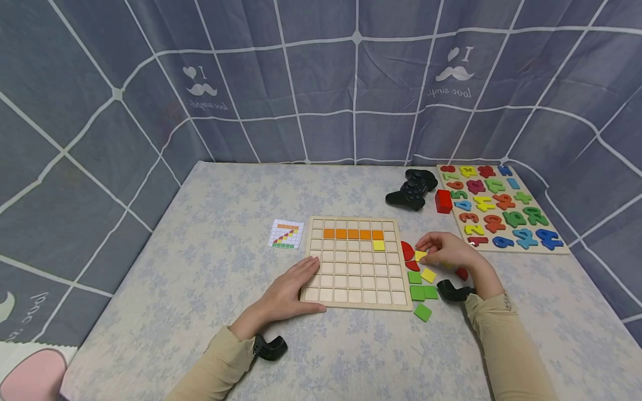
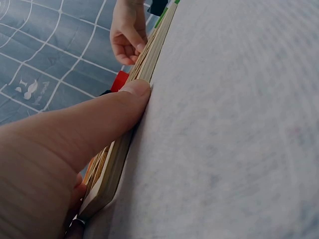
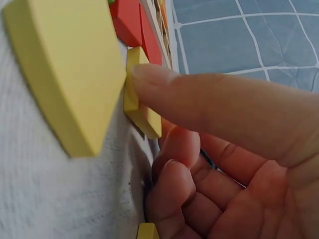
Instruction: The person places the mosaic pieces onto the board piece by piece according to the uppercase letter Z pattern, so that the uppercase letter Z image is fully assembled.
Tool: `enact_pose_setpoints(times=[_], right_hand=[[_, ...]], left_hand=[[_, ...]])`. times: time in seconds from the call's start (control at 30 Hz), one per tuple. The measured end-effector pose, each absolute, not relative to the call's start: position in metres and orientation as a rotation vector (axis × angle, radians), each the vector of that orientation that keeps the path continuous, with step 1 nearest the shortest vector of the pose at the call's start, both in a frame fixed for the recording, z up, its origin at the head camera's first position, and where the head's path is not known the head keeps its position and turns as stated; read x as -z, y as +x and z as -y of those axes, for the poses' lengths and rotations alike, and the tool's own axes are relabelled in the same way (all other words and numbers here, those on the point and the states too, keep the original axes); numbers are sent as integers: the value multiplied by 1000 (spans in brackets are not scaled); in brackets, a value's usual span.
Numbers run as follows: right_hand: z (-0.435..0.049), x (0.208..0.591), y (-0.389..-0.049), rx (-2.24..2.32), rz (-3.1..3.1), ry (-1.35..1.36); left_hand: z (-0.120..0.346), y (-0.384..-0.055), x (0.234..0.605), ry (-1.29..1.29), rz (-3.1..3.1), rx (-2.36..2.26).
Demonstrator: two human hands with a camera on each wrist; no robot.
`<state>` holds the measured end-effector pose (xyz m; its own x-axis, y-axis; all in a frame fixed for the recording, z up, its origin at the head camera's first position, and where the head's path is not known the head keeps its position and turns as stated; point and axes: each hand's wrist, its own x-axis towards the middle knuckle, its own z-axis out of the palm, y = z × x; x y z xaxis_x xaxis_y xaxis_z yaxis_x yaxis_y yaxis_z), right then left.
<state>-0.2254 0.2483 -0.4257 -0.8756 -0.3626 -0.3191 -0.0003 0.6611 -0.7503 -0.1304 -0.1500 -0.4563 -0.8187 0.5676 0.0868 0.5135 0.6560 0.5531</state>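
A wooden grid board (image 1: 354,282) lies mid-table, with a row of orange tiles (image 1: 353,234) near its far side and one yellow tile (image 1: 378,245) below the row's right end. My left hand (image 1: 293,287) rests at the board's near left corner, fingers at the left side, thumb (image 2: 114,107) along the near edge. Right of the board, my right hand (image 1: 448,249) pinches a yellow square tile (image 3: 144,119) beside red pieces (image 1: 407,250). Another yellow tile (image 1: 428,275) and several green tiles (image 1: 423,312) lie close by.
A pattern card (image 1: 286,234) lies left of the board. Behind on the right are a black game controller (image 1: 413,189), a red block (image 1: 443,201) and a puzzle board (image 1: 531,248) of coloured numbers and letters. Curtains hang along the table's back and sides.
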Motion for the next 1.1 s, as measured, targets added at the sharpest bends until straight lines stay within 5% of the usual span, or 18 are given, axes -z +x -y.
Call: enact_pose_setpoints(times=[1.1], right_hand=[[-225, 409, -227, 1106, -2456, -450]], left_hand=[[150, -130, 456, 917, -2777, -879]])
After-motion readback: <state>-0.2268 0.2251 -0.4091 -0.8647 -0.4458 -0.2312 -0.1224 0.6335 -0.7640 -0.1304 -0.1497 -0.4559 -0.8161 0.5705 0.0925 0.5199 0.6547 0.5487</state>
